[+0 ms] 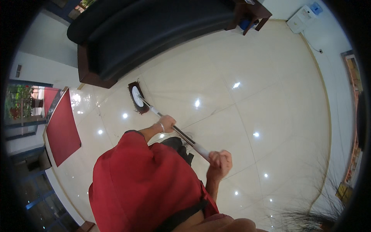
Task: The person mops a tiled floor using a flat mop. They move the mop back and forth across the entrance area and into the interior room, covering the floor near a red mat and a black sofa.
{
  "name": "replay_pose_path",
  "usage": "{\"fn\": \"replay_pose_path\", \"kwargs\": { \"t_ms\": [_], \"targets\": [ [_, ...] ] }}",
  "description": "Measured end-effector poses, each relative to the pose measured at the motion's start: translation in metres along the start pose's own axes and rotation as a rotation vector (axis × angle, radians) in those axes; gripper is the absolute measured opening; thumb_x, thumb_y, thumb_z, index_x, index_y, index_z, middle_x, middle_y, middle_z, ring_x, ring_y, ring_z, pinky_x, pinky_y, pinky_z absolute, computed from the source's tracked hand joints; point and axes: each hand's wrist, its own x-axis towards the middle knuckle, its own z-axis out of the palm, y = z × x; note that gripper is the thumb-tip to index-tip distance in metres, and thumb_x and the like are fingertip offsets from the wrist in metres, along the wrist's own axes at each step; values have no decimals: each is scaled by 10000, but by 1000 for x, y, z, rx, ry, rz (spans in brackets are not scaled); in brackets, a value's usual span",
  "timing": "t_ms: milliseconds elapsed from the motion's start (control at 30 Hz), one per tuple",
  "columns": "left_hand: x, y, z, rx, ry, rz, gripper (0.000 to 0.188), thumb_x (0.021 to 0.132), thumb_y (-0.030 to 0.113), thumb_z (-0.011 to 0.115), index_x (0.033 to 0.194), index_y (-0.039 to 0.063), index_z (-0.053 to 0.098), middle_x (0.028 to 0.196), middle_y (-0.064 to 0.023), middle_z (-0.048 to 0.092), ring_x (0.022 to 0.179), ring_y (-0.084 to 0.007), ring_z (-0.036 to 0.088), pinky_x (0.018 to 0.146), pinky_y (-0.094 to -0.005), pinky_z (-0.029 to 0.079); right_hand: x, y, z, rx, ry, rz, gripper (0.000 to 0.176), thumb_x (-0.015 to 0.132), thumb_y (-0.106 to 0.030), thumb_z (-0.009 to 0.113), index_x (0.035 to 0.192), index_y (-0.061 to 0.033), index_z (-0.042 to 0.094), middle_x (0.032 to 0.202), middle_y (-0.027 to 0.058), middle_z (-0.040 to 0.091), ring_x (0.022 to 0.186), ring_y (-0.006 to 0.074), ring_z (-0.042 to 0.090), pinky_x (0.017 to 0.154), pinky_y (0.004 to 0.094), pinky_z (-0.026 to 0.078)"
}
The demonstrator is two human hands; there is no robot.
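My left hand (167, 124), with a bangle on its wrist, is closed around the metal shaft of a flat mop (184, 135). Higher up, at the pale grip end of the same handle, my right hand (221, 161) is curled shut. The handle slants down and away to the left. Its mop head (136, 97), a white plate on a dark fringed pad, lies on the glossy tiled floor (200, 78), a short way from the sofa's near corner.
A long black sofa (162, 32) with a dark wooden base runs along the far side. Beyond its right end are a wooden side table (259, 13) and a water dispenser (302, 18) with a cord. A red mat (63, 132) lies by the doorway at left.
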Motion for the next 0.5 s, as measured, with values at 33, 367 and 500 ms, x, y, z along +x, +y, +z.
{"fn": "replay_pose_path", "kwargs": {
  "t_ms": [33,367,500],
  "targets": [
    [9,14,3,2,-5,27,155,522,175,671,570,87,553,605,-133,575,632,-374,590,553,-475,459,-4,-11,-10,94,33,-68,84,874,-31,440,834,14,498,527,-12,354,468,115,347,548,321,363],
    [104,240,68,19,-297,546,90,538,158,663,583,93,619,603,-132,598,648,-340,614,664,-439,481,-116,-133,-103,178,826,-492,217,991,-143,403,782,-86,423,446,-41,233,422,95,282,562,232,333],
    [139,297,103,-56,-392,775,78,564,155,662,612,102,632,638,-115,625,691,-315,636,677,-421,488,-129,-126,-100,129,940,-534,224,991,-137,398,772,-90,406,451,-38,230,431,97,286,567,234,339]
  ]
}}
